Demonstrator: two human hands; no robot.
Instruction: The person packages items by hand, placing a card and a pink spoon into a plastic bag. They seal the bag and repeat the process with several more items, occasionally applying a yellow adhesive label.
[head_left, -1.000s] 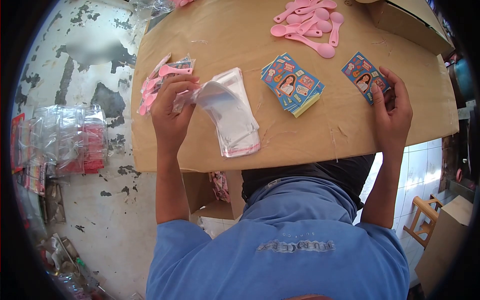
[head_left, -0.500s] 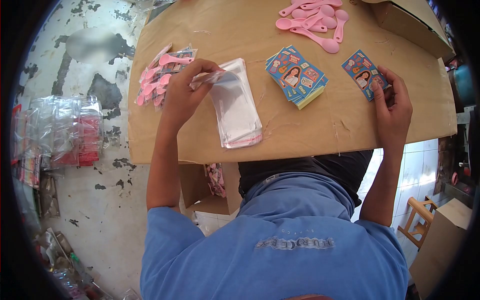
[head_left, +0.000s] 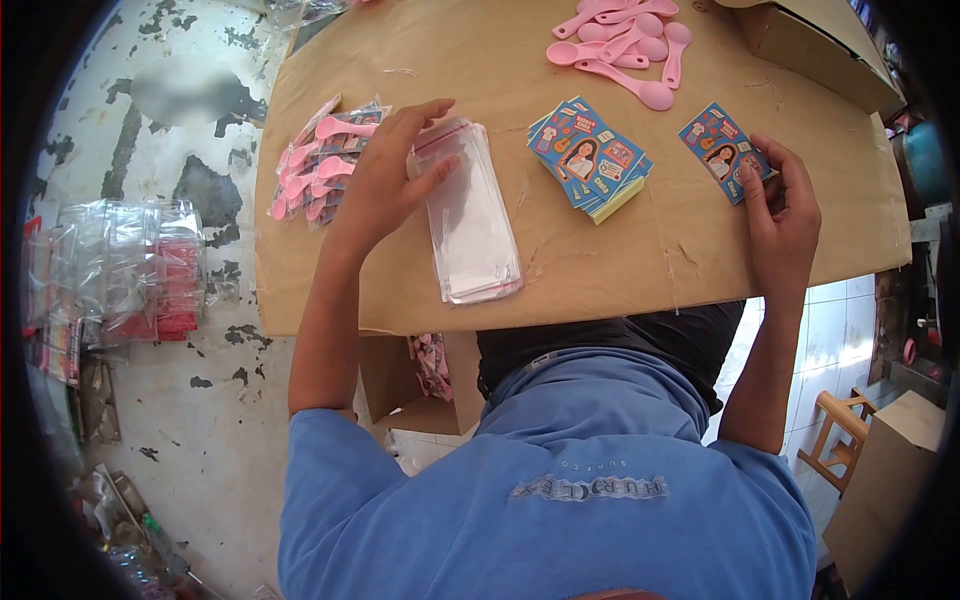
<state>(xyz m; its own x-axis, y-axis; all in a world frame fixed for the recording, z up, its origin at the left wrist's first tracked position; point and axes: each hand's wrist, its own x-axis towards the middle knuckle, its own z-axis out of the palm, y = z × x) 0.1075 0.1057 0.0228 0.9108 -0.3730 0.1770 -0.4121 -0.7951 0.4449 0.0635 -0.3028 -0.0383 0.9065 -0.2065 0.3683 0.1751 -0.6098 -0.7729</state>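
Observation:
At the upper left edge of a stack of clear plastic bags (head_left: 475,225) is my left hand (head_left: 395,170). Its fingers and thumb are spread apart, and the thumb lies over the top bag. My right hand (head_left: 785,205) grips a blue printed card (head_left: 718,145) by its right side, thumb on top. Between the hands sits a pile of similar blue cards (head_left: 590,150), slightly fanned, with yellowish edges below. Just left of my left hand lie several small clear packs with pink spoons (head_left: 310,170) and cards inside.
Loose pink spoons (head_left: 630,45) are heaped at the far side of the brown-covered table (head_left: 620,270). A cardboard box (head_left: 815,50) stands at the far right. Below the table edge is an open box (head_left: 430,410) holding pink items. Plastic-wrapped goods (head_left: 120,265) lie at left.
My left hand has let go of the lifted top bag, which now lies flatter on the stack, and its fingers have spread. My right hand still holds the card, almost unmoved.

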